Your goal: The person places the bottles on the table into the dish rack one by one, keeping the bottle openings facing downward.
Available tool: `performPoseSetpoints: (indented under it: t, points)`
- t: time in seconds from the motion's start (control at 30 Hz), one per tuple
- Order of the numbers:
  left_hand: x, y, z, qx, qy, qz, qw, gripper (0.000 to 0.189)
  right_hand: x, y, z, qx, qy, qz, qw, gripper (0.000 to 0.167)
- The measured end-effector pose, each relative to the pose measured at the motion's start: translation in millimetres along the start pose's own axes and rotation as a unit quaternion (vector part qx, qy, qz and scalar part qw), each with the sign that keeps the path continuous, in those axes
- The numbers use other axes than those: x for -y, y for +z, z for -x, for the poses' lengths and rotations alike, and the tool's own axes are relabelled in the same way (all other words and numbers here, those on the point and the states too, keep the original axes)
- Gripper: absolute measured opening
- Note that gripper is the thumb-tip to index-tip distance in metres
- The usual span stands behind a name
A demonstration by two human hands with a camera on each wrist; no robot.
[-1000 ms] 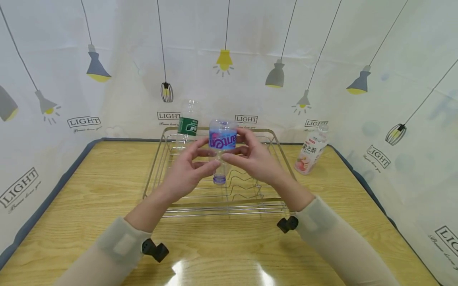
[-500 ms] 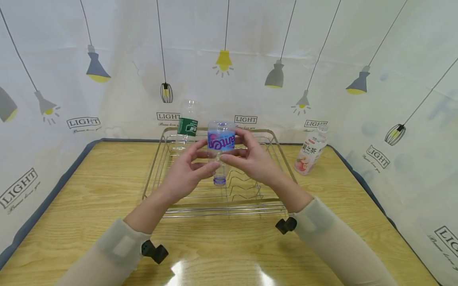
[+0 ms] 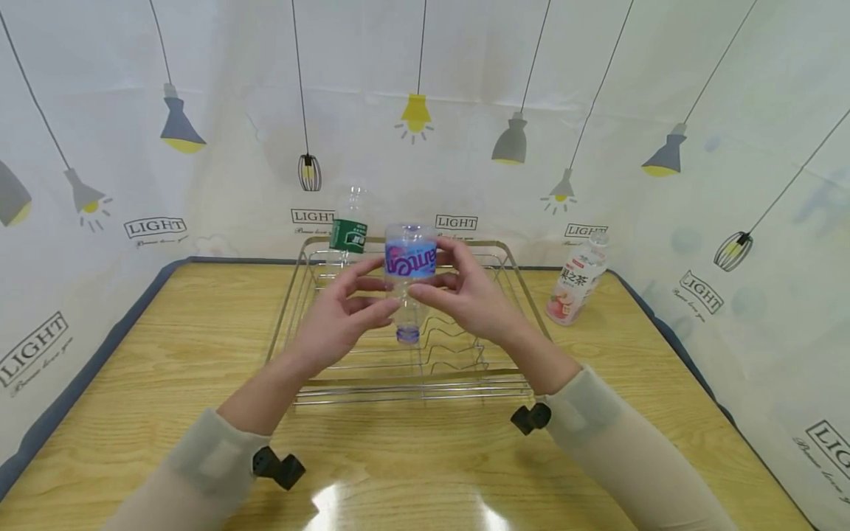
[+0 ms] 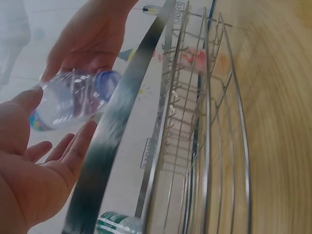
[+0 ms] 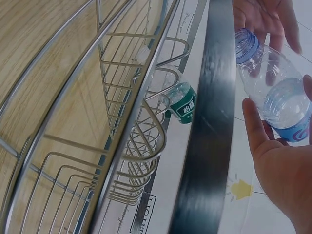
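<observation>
An upside-down clear plastic bottle (image 3: 410,259) with a blue and purple label is held above the wire rack (image 3: 418,377), its purple neck ring pointing down and no cap visible on it. My right hand (image 3: 477,299) grips the bottle from the right, thumb in front and fingers behind. Close by on the left is my left hand (image 3: 332,322), fingers loosely spread and thumb a little off the bottle. In the left wrist view, the left hand (image 4: 44,180) is relaxed beside the bottle (image 4: 68,100). The right wrist view shows the right hand (image 5: 287,168) around it.
A clear bottle with a green label (image 3: 348,236) stands upside down at the rack's back left. To the right of the rack, a pink-and-white bottle (image 3: 576,280) stands on the wooden table (image 3: 166,354). A lamp-patterned cloth (image 3: 252,133) surrounds the table.
My left hand has loosened from the bottle and shifted slightly left and down, its thumb parting from it. The right hand and the bottle have barely moved.
</observation>
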State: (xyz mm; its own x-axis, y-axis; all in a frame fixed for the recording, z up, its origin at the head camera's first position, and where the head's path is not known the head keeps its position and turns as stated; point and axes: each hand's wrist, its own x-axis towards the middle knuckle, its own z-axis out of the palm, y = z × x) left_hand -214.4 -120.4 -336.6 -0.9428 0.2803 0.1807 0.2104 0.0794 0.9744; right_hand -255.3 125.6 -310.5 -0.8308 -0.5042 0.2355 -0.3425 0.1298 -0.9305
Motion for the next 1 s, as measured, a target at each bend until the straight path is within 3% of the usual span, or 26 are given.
performPoseSetpoints:
  t: [0.27, 0.43, 0.53, 0.77, 1.0]
  points:
    - [-8.4, -53.2, 28.6, -0.023, 0.006, -0.097, 0.9950, 0.064, 2, -3, 0.0, -0.003, -0.013, 0.001, 0.9999, 0.075]
    - [-1.0, -87.8, 50.4, -0.051, 0.006, -0.201, 0.9782, 0.057, 1, -5, -0.3, -0.003, -0.008, 0.004, 1.0000, 0.076]
    - [10.0, -102.9, 60.8, -0.052, -0.001, -0.234, 0.9709, 0.050, 1, -7, -1.2, -0.005, -0.003, 0.000, 1.0000, 0.077]
    - [34.2, -122.4, 77.3, -0.027, -0.031, -0.242, 0.9695, 0.050, 3, -9, -4.1, -0.009, 0.005, -0.007, 0.9999, 0.078]
    - [46.8, -126.8, 88.4, -0.017, -0.068, -0.268, 0.9609, 0.053, 8, -13, -14.2, -0.020, 0.012, 0.003, 0.9997, 0.079]
